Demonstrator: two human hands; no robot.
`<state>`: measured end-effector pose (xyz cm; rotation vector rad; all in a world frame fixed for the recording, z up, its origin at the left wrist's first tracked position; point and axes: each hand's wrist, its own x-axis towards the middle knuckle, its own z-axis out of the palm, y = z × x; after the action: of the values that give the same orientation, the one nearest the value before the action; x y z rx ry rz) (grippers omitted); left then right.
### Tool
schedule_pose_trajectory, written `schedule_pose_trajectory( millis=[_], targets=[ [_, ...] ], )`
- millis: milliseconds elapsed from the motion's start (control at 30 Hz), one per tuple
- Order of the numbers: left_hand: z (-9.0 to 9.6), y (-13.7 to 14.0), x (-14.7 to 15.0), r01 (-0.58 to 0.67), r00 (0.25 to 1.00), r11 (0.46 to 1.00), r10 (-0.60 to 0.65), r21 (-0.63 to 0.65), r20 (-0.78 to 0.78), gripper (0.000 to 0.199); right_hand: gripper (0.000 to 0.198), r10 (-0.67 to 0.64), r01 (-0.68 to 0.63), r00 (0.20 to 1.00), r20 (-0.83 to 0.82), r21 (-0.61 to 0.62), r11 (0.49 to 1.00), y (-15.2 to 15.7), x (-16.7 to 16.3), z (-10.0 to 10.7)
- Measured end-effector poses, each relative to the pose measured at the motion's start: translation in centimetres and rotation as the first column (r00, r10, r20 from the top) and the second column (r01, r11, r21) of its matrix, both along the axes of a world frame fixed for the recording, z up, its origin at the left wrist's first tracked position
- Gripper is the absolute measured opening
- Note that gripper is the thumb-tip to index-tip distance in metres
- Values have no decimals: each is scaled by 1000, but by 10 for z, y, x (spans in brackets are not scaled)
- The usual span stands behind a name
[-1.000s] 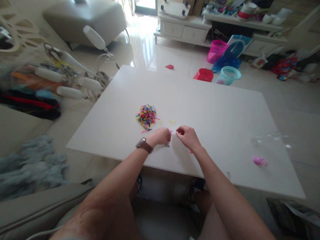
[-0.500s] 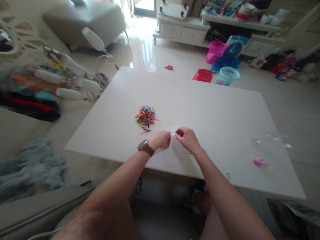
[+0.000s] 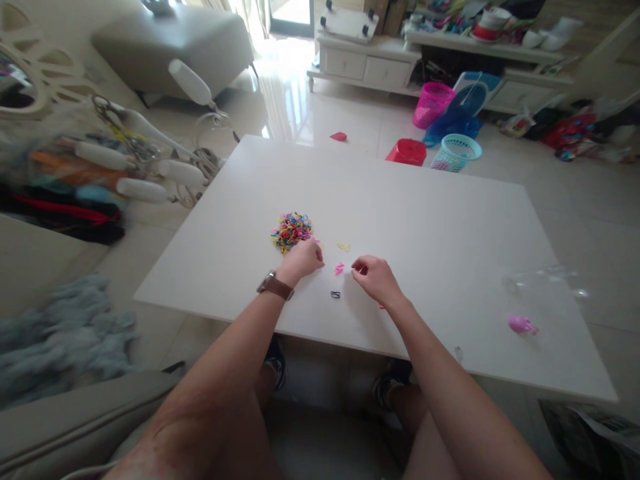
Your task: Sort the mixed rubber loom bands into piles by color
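Note:
Beside a heap of small multicoloured rubber bands (image 3: 292, 230), my left hand (image 3: 303, 259) rests low over the white table (image 3: 425, 220) with its fingers curled together. Whether anything is between its fingertips is hidden. My right hand (image 3: 375, 275) is to the right, thumb and fingers bent into a pinch; I cannot make out what it holds, if anything. Between the hands lies a small cluster of pink bands (image 3: 339, 269). Yellow bands (image 3: 343, 247) lie behind it, and black bands (image 3: 335, 294) in front. A red piece (image 3: 382, 307) shows partly beside my right wrist.
To the right on the table are a pink pouch-like bundle (image 3: 522, 325), a clear plastic item (image 3: 545, 280) and a small clear piece (image 3: 459, 353) near the front edge. Baskets, including a light blue one (image 3: 456, 152), stand on the floor beyond. A white lamp (image 3: 190, 83) is at the left.
My left hand has moved left and slightly away from me, from the pink cluster to the heap, uncovering the pink and black bands. My right hand has stayed nearly still.

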<state>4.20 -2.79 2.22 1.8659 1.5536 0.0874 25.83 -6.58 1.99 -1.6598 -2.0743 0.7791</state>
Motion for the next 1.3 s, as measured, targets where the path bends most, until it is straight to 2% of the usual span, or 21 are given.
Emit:
schedule_pose_trajectory(
  millis=[100, 200, 433, 767, 1000, 1300],
  targets=[
    [4, 9, -26, -282, 952, 950, 294, 132, -84, 9, 13, -7, 7, 1000, 4, -4, 1000, -1, 0, 2],
    [5, 13, -44, -384, 905, 912, 403, 143, -136, 11, 13, -8, 8, 1000, 8, -2, 1000, -1, 1, 3],
    [1, 9, -43, -386, 901, 920, 392, 70, -182, 10, 12, -8, 8, 1000, 12, -9, 1000, -1, 0, 5],
    [3, 10, -38, -408, 881, 911, 412, 69, -234, 18, 12, -12, 12, 1000, 4, -24, 1000, -2, 3, 4],
    [6, 9, -35, -376, 864, 924, 376, 68, -335, 26, 11, -2, 2, 1000, 27, -19, 1000, -3, 2, 5],
    [7, 10, -37, -362, 865, 931, 356, 50, -353, 30, 11, -2, 3, 1000, 17, -36, 999, -3, 2, 4]
  ],
)
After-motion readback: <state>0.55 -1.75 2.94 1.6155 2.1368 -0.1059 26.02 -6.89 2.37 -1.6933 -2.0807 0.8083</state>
